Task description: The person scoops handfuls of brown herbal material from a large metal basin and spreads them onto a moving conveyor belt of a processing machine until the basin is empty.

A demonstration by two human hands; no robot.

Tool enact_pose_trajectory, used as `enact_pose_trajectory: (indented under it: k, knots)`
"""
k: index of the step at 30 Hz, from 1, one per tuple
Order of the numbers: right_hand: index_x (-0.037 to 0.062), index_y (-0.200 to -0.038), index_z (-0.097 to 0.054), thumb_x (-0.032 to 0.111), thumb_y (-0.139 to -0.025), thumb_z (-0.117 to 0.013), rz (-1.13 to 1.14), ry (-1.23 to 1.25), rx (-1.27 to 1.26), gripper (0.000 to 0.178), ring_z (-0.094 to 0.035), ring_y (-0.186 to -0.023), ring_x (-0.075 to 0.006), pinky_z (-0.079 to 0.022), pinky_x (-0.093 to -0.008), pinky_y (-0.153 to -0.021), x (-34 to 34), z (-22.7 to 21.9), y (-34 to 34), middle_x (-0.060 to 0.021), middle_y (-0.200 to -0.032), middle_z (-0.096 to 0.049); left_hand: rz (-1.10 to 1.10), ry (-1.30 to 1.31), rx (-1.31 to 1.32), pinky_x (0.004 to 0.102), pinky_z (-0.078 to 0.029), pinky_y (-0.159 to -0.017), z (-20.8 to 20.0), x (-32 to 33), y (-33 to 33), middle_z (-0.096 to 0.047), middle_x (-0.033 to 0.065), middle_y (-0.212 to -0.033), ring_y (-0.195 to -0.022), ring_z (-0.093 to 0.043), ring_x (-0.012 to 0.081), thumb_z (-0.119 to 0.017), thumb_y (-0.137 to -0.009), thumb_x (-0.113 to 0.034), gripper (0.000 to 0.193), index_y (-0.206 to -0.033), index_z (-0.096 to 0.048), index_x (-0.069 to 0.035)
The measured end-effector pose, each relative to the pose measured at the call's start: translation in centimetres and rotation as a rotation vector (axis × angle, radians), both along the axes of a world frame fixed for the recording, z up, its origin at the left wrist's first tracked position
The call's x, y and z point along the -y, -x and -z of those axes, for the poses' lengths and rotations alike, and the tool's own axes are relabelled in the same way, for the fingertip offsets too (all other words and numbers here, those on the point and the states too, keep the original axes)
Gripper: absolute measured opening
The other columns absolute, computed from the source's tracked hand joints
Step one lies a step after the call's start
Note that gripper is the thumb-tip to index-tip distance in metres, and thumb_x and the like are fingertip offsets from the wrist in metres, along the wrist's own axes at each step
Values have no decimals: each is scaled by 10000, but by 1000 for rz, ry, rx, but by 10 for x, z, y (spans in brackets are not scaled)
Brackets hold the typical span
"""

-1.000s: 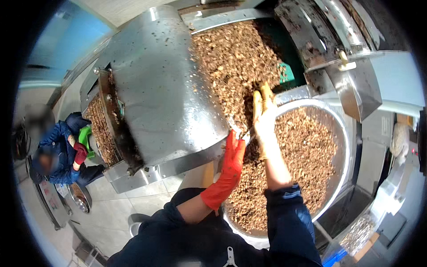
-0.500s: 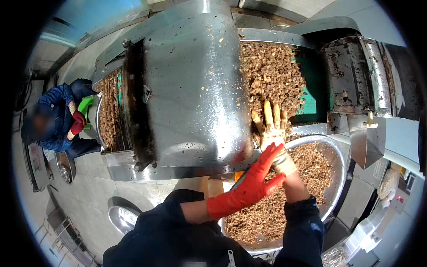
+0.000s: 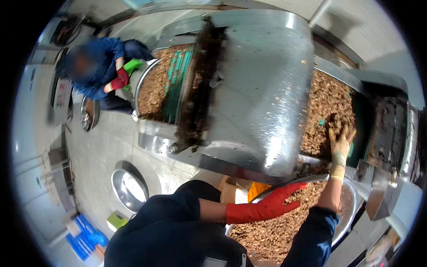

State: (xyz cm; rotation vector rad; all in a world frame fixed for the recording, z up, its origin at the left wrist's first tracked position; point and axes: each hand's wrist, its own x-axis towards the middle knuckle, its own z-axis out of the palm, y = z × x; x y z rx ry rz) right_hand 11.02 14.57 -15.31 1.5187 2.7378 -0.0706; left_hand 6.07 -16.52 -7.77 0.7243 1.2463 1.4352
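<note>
Beside the brown pieces (image 3: 328, 94), 1 steel hood (image 3: 260, 91)

A green belt (image 3: 352, 151) bears a thick layer of crumbly brown pieces (image 3: 327, 102).

1. The head camera looks from head height, standing off the near side of the steel hood (image 3: 262, 93).
2. It faces steeply down, slightly forward, centred about the hood's left near part.
3. It is close: the left hand (image 3: 267, 207) shows large before the hood.
4. Its fisheye breadth reaches a small-looking co-worker (image 3: 104, 51) beyond the hood's left end.
</note>
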Motion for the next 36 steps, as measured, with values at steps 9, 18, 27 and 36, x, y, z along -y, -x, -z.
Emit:
enact_pose_trajectory:
  k: [9, 18, 27, 36]
  knots:
    - [89, -1399, -415, 221, -976, -472, -222, 460, -637, 446, -324, -1369, -287, -323, -433, -1101, 146, -72, -62, -131, -1519, -262, 149, 73, 155, 394, -339, -1054, 37, 29, -55, -464, 181, -1361, -1292, -413, 285, -592, -918, -299, 535, -1359, -428, -44]
    - [50, -1430, -334, 392, -975, -398, 1274, 735, -891, 572, -275, -1388, -305, -213, -480, -1142, 349, -6, -460, -159, -1504, -274, 366, 803, 466, 404, -133, -1153, 56, 123, -127, -24, 205, -1551, -1441, -41, 311, -593, -796, -643, 1131, -1482, 47, -11]
    - [53, -1483, -177, 599, -863, -525, 1795, 944, -1448, 896, -228, -1377, -402, -276, -572, -1082, 504, 46, -531, -204, -1516, -191, -5, 963, 230, 361, -143, -1146, 122, 165, -172, -127, 131, -1557, -1436, -108, 240, -553, -842, -626, 987, -1499, -86, -56]
    - [90, -1282, -525, 526, -916, -453, 1701, 1289, -1627, 574, -541, -1121, -272, -465, -414, -953, 388, 130, -380, -63, -1266, -565, -387, 1010, 1025, 519, -148, -1117, 185, 113, -174, -298, 34, -1515, -1380, -272, 268, -587, -780, -678, 890, -1460, -326, -166]
